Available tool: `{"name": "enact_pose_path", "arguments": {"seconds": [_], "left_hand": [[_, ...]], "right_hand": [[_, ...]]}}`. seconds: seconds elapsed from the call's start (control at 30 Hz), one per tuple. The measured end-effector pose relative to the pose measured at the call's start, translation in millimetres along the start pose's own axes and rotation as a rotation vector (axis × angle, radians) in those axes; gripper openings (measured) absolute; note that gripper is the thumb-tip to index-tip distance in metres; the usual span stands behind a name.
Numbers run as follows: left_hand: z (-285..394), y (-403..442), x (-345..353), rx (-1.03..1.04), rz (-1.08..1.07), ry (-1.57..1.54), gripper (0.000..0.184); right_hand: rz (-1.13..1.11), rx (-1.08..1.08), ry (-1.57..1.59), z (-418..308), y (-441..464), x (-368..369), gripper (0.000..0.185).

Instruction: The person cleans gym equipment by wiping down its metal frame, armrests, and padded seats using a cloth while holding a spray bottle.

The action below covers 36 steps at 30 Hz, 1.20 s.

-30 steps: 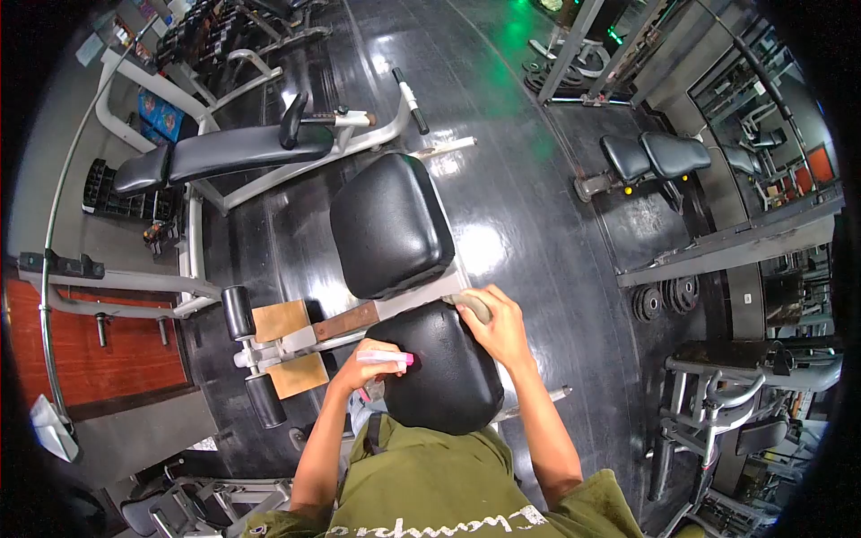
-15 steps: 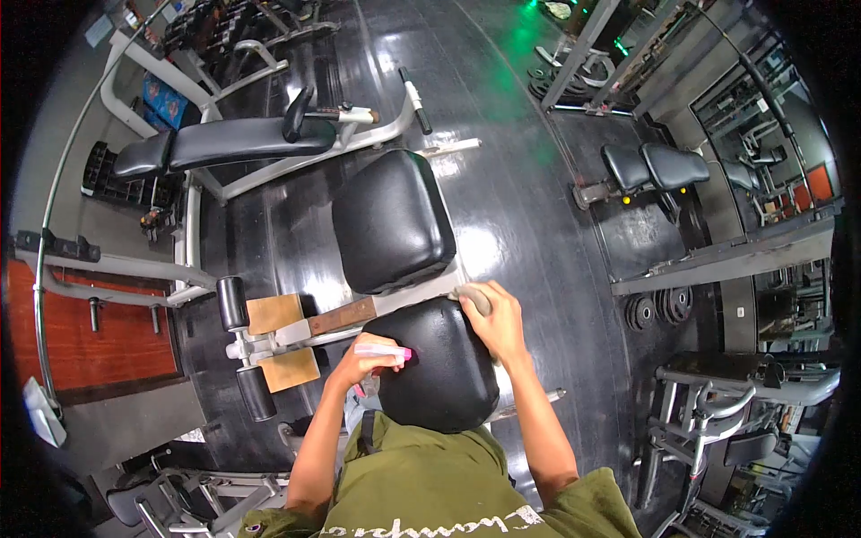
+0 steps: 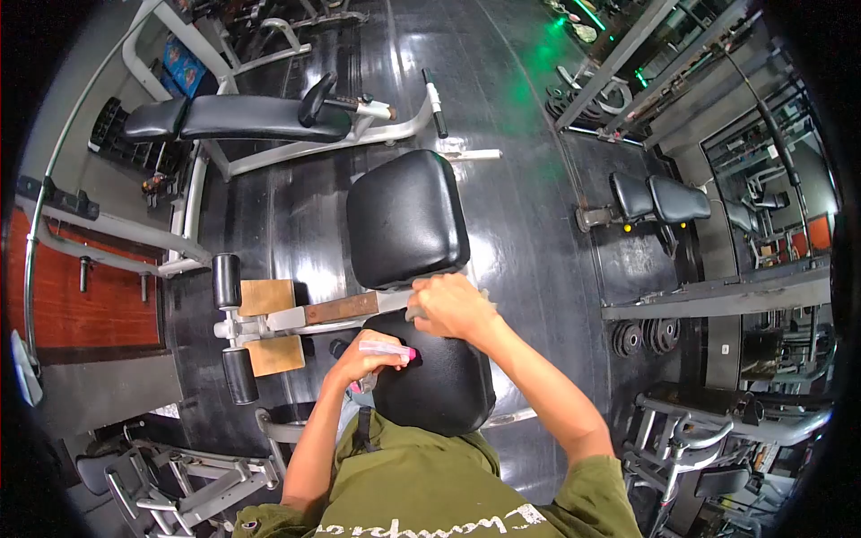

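Here — left hand (image 3: 360,360) tight around spray bottle (image 3: 387,348), right hand (image 3: 450,307) tight on grey cloth (image 3: 413,314)

- Upper left: long black padded bench (image 3: 260,117) on a white frame, blue patterned item (image 3: 184,65) beyond
- Far left: reddish-brown panel (image 3: 90,316) behind a grey metal beam (image 3: 134,240)
- Right: smaller two-part black bench (image 3: 677,199), mirror (image 3: 740,166) near it, weight plates (image 3: 627,339) by the wall
- Lower left and lower right: grey-framed machine (image 3: 208,495) and silver-armed machine (image 3: 722,481)
- Glossy dark floor (image 3: 538,206), green glow (image 3: 534,88) toward the top
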<state>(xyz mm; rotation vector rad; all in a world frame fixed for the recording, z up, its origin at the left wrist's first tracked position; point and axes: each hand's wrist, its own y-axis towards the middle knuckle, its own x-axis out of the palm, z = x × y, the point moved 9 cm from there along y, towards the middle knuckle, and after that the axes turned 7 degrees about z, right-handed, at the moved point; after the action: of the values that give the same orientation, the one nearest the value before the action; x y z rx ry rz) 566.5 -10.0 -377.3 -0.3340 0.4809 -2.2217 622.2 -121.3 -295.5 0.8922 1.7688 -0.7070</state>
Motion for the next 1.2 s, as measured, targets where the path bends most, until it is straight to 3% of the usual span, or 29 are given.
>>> {"name": "enact_pose_path", "arguments": {"seconds": [0.17,0.37,0.43,0.57,0.67,0.83,1.0,1.2], "left_hand": [[6.4,-6.3,-5.8,0.022,0.077,0.01,0.025],[3.7,-12.5,-11.3,0.02,0.13,-0.012,0.023],[5.5,-17.6,-14.3,0.039,0.163,-0.042,0.021],[-3.0,-32.6,-22.2,-0.046,0.255,0.025,0.019],[1.0,-43.1,-30.9,0.063,0.352,0.068,0.017],[-22.2,-57.8,-49.1,0.02,0.47,-0.04,0.02],[-27.6,-62.8,-56.8,0.114,0.519,0.023,0.02],[-25.1,-60.8,-57.5,0.181,0.56,0.028,0.02]], "right_hand": [[-0.024,-0.203,0.036,-13.3,-37.7,-22.2,0.026],[-0.1,-0.028,0.132,14.4,-44.6,-38.1,0.022],[0.057,0.077,0.113,18.6,-31.1,-37.9,0.02],[0.114,0.072,-0.073,3.1,4.1,-5.6,0.021],[-0.106,-0.066,-0.153,-29.8,16.0,33.5,0.019],[-0.114,-0.232,-0.03,-42.3,-13.4,-4.9,0.017],[-0.133,-0.058,0.036,5.7,-11.1,-36.2,0.02],[-0.072,-0.071,-0.078,-14.0,23.2,23.2,0.018]]}}
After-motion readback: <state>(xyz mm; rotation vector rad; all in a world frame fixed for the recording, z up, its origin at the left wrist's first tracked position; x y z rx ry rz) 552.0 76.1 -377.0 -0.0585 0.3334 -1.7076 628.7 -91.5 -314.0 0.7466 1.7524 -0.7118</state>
